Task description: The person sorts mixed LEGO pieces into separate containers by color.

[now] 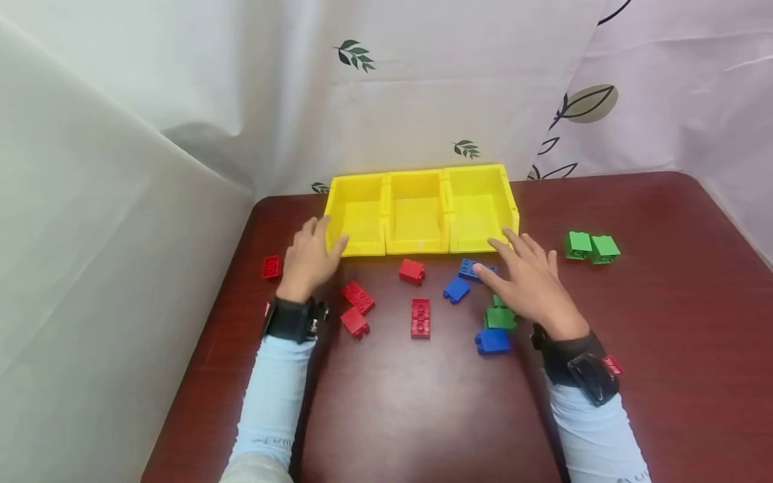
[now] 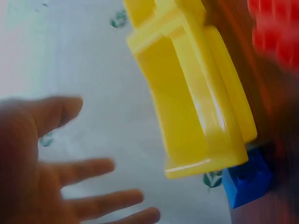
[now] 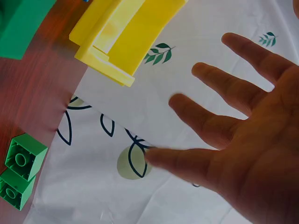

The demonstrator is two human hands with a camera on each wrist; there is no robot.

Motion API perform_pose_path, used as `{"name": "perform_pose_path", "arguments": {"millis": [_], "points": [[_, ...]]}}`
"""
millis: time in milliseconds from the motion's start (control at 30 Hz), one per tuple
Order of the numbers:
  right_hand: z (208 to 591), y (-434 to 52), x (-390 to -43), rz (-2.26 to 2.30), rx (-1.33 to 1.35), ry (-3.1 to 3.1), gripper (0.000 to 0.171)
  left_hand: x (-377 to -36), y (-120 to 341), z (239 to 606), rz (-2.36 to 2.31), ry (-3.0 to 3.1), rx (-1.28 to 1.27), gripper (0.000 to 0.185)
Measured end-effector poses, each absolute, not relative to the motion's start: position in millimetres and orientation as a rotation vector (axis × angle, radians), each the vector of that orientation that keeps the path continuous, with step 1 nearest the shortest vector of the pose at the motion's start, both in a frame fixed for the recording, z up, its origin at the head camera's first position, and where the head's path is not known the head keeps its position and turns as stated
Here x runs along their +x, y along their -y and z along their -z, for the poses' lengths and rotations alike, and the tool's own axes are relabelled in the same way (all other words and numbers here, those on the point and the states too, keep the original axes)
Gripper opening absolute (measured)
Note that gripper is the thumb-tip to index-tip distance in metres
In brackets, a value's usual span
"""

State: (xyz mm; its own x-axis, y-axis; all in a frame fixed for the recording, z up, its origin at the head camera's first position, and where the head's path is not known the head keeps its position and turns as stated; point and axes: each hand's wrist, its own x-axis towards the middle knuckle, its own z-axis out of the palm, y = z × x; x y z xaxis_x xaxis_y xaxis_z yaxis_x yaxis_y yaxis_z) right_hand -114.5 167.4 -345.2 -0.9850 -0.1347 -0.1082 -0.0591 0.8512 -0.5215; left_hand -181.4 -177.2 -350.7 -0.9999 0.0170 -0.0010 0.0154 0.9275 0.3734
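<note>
Three yellow bins [image 1: 419, 209] stand side by side at the back of the table. My left hand [image 1: 318, 245] is open, fingers spread, at the front left corner of the left bin [image 2: 196, 93]; I cannot tell whether it touches. My right hand [image 1: 513, 260] is open and spread in front of the right bin [image 3: 117, 37], with its thumb over a blue brick [image 1: 471, 268]. Neither hand holds anything. Several red bricks [image 1: 421, 317] lie between the hands. Another blue brick [image 1: 457, 289] and a green brick [image 1: 500, 316] lie beside my right hand.
A lone red brick [image 1: 272, 266] lies left of my left hand. Two green bricks [image 1: 590, 247] sit together to the right [image 3: 21, 168]. A blue brick [image 1: 492, 341] lies near my right wrist. White cloth with a leaf print hangs behind the dark red table [image 1: 423, 409].
</note>
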Motion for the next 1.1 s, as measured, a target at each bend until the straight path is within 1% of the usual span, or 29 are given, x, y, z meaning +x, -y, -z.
{"name": "perform_pose_path", "arguments": {"millis": [100,233,367,467,600,800,1100], "points": [[342.0,-170.0,-113.1,0.849,-0.147,-2.885,0.073,-209.1,180.2,349.7,-0.624,-3.126,-0.071,0.069],[342.0,-175.1,-112.5,0.861,-0.147,-2.859,0.069,-242.2,181.2,359.7,-0.651,-3.084,-0.175,0.069],[344.4,-183.8,-113.7,0.806,-0.249,-2.844,0.054,-261.7,181.3,374.4,-0.656,-3.001,-0.247,0.068],[347.1,-194.6,-115.3,0.735,-0.314,-2.808,0.043,-268.5,180.3,381.2,-0.63,-2.98,-0.244,0.057],[354.9,-208.8,-118.5,0.667,-0.327,-2.753,0.039,-274.8,180.0,394.4,-0.618,-3.006,-0.196,0.043],[363.3,-215.6,-124.9,0.635,-0.31,-2.698,0.04,-280.1,182.1,404.0,-0.674,-3.064,-0.197,0.038],[374.7,-218.6,-129.3,0.652,-0.32,-2.648,0.031,-278.4,182.3,404.3,-0.702,-3.027,-0.198,0.036]]}}
